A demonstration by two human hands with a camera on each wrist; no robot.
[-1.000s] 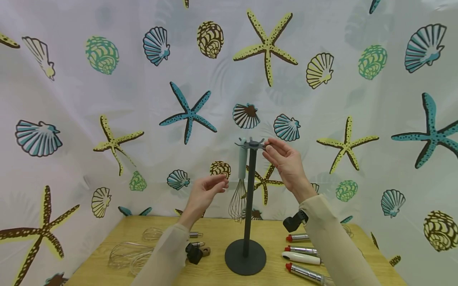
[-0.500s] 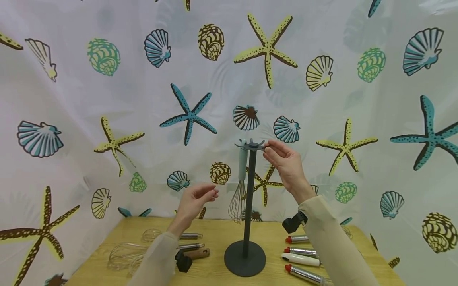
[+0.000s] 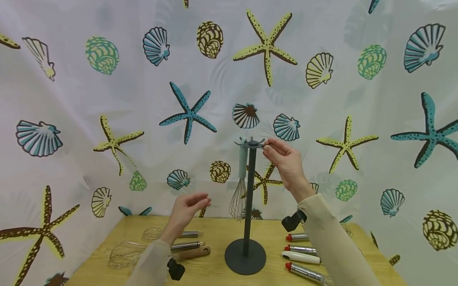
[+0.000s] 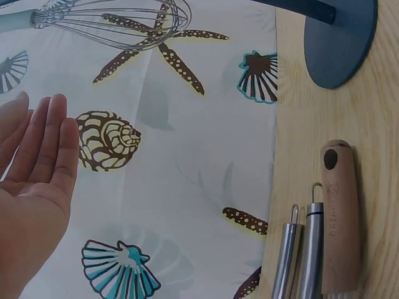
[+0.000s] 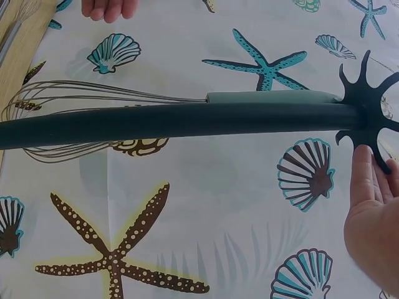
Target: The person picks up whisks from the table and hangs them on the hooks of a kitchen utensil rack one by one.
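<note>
A dark stand (image 3: 249, 206) with a round base and a crown of curved hooks rises from the table. From one of its left hooks hangs a whisk (image 3: 242, 163) with a pale green handle, its wire loops pointing down. My right hand (image 3: 290, 167) pinches a hook on the right side of the crown; the right wrist view has the thumb and fingers (image 5: 361, 177) on either side of that hook. My left hand (image 3: 184, 212), holding nothing, is raised left of the stand with its fingers extended, above several whisk handles. In the left wrist view the palm of that hand (image 4: 34, 199) shows.
On the wooden table (image 3: 214, 274), left of the base, lie whisks with steel handles (image 3: 187, 246) and one with a wooden handle (image 3: 195, 253). To the right are several red-tipped steel handles (image 3: 304, 272) and a white handle (image 3: 302, 257). A shell-patterned curtain (image 3: 304, 103) hangs behind.
My left hand has moved left and down, away from the hanging whisk, uncovering more of the handles on the left. The right hand stays at the hook, and the whisk still hangs.
</note>
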